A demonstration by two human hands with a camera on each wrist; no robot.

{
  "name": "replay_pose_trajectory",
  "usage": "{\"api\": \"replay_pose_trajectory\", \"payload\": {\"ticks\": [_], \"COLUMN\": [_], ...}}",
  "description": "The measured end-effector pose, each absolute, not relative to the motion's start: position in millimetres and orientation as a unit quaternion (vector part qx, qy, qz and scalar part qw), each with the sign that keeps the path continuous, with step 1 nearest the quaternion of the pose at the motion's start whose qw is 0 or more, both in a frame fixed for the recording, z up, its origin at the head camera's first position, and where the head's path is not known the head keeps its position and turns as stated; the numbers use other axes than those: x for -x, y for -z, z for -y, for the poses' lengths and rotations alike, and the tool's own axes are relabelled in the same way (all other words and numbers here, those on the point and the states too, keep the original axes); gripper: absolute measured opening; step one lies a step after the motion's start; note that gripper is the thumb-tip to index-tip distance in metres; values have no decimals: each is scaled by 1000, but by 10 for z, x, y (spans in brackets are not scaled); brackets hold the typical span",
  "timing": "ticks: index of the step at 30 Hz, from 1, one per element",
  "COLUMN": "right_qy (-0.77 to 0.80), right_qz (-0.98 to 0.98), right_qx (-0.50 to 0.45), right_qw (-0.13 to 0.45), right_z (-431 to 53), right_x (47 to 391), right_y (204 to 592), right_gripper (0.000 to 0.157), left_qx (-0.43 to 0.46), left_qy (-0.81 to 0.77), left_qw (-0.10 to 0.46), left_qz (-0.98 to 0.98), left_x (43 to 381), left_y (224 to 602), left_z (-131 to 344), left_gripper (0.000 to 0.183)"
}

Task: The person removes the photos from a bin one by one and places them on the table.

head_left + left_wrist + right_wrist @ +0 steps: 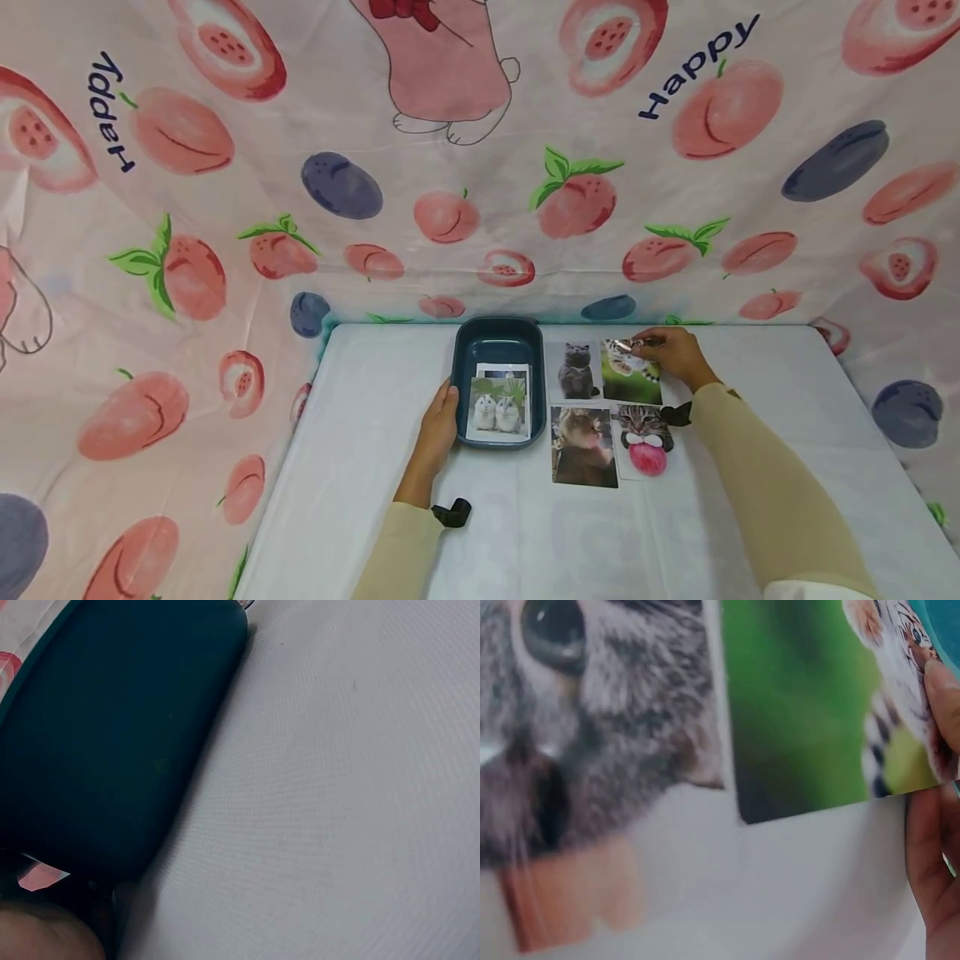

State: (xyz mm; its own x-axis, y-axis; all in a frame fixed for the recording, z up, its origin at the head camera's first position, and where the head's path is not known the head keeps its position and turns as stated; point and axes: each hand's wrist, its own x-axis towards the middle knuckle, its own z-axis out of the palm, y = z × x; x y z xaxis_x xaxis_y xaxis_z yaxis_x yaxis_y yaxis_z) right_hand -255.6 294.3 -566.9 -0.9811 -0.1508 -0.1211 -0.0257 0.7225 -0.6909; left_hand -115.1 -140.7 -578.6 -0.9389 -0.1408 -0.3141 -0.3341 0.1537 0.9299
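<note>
My right hand (677, 357) pinches a glossy tiger cub photo (630, 379) by its upper right edge. In the right wrist view the thumb lies on the picture side and fingers show behind the photo. My left hand (438, 421) holds the left side of a dark teal tray (461, 358); its far fingers are hidden. Inside the tray, a photo of two hamsters (497, 412) covers at least one other photo. Near my right hand lie a grey cat photo (576, 372), a brown blurry animal photo (585, 454) and a tabby photo with a pink ball (647, 433).
A white cloth (360, 417) covers the table. Behind it and at the sides hangs a pink fruit-print curtain (450, 167). Black straps with small camera parts sit on both wrists, the right one close to the tabby photo.
</note>
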Motion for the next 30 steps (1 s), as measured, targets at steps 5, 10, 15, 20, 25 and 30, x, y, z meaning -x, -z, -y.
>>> {"api": "replay_pose_trajectory", "payload": {"ticks": [5,10,15,20,25,30], "right_qy": [349,324,311,306,297,301], "right_qz": [-933,-943,-947,-948,-951,-950], "right_qx": [48,38,33,37,42,48], "right_qw": [68,73,79,84,81,73], "right_z": [-2944,-2957,-2955,-2956,-2974,-2978], "right_x": [2556,2566,2588,2605,2616,2624], "right_y": [5687,5706,5735,5737,5733,5741], "right_gripper": [37,37,38,40,39,39], "left_qx": [163,163,161,162,162,167], "left_qy": [-630,-629,-630,-630,-629,-625], "left_qw": [79,79,79,79,82,83], "left_qz": [-755,-756,-756,-756,-756,-758], "left_x": [1146,1147,1146,1146,1149,1153], "left_y": [5774,5780,5790,5782,5775,5760], "left_z": [1403,1396,1395,1394,1391,1394], "left_gripper": [63,64,64,64,64,65]}}
